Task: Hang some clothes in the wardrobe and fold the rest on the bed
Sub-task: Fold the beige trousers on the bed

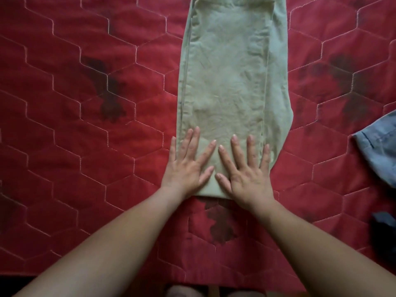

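Nearest you, at six o'clock, your two bare forearms reach forward over the near edge of the bed (64, 125), which is covered in a red quilt stitched in pale hexagons with dark blotches scattered across it. No box, basket or other container shows in this view; everything lies straight on the quilt.

Your left hand (188, 163) lies flat, palm down, fingers spread, on the near left corner of a pale green garment (231, 78). Its little finger runs just along the garment's left edge, about where cloth meets quilt. Your right hand (246, 168) lies flat beside it, also palm down with fingers fanned, on the near right part of the same cloth. The two thumbs nearly meet at the middle. Neither hand pinches or grips anything; both press down on the fabric.

The garment looks like folded trousers, though the far end is cut off by the picture's top edge. It is a long narrow strip in the centre of the bed, its long axis running from six o'clock to twelve o'clock, straight away from you. Its near end is a straight folded edge under your wrists. A seam runs down its left side, and a second layer shows along its right side.

At three o'clock, well apart from the green cloth, a blue garment (381, 153) lies at the picture's right edge, with something dark (383, 232) below it, too blurred to tell.
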Demonstrator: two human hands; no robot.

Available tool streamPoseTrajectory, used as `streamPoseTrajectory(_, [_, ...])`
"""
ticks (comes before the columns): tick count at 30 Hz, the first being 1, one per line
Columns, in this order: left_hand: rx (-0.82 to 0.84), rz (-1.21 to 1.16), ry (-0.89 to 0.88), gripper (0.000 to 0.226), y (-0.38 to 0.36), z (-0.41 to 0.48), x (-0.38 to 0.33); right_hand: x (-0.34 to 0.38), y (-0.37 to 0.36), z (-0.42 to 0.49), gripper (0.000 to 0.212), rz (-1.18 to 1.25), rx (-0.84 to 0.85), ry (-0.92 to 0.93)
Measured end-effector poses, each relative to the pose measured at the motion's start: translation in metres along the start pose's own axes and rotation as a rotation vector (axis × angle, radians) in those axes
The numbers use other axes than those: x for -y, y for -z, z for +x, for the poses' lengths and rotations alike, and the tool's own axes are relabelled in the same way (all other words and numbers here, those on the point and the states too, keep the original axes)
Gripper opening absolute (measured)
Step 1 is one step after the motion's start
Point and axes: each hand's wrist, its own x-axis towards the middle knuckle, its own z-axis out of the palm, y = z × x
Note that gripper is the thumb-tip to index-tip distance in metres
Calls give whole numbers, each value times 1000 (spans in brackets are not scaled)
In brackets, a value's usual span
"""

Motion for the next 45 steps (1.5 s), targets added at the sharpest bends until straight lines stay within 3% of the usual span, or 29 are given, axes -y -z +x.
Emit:
streamPoseTrajectory(2, [-8,-211,168,71,12,-8,-9,4,17,-8,73,154,10,-150])
streamPoseTrajectory(5, [-118,-727,493,56,30,-23,-12,6,38,-24,66,505,-65,-587])
streamPoseTrajectory(8, [-38,-1115,654,41,46,-19,3,-11,53,-20,61,935,-63,-792])
streamPoseTrajectory(11, [145,-1492,711,54,66,-10,23,-33,73,-7,57,1266,71,-754])
streamPoseTrajectory(13, [280,-1578,703,66,80,-5,39,-47,91,-1,52,1429,240,-703])
streamPoseTrajectory(16, [303,-1542,531,64,106,0,56,-75,118,5,59,1723,436,-657])
streamPoseTrajectory(20, [162,-1315,269,45,145,13,70,-102,159,17,70,2010,471,-406])
streamPoseTrajectory(22, [90,-1136,194,32,159,34,75,-112,170,35,61,1823,396,-342])
streamPoseTrajectory(25, [5,-1022,202,17,167,74,79,-130,176,78,17,946,157,-193])
streamPoseTrajectory(27, [-24,-1053,227,5,167,104,78,-139,178,109,18,709,60,-218])
streamPoseTrajectory(29, [-108,-1212,269,7,167,135,79,-149,181,137,19,1051,-22,-265])
streamPoseTrajectory(31, [-163,-1471,365,8,160,163,81,-159,178,161,29,1506,47,-285])
streamPoseTrajectory(32, [-134,-1536,394,14,153,171,82,-163,172,169,38,1608,128,-297])
streamPoseTrajectory(35, [84,-1430,468,33,120,168,78,-159,137,169,58,1538,504,-384])
streamPoseTrajectory(37, [102,-1333,468,30,103,159,77,-156,114,161,60,1489,646,-444])
streamPoseTrajectory(40, [111,-1295,460,18,94,134,73,-151,92,142,52,1522,674,-521])
streamPoseTrajectory(45, [263,-1286,503,22,72,59,50,-122,76,76,31,1513,718,-595])
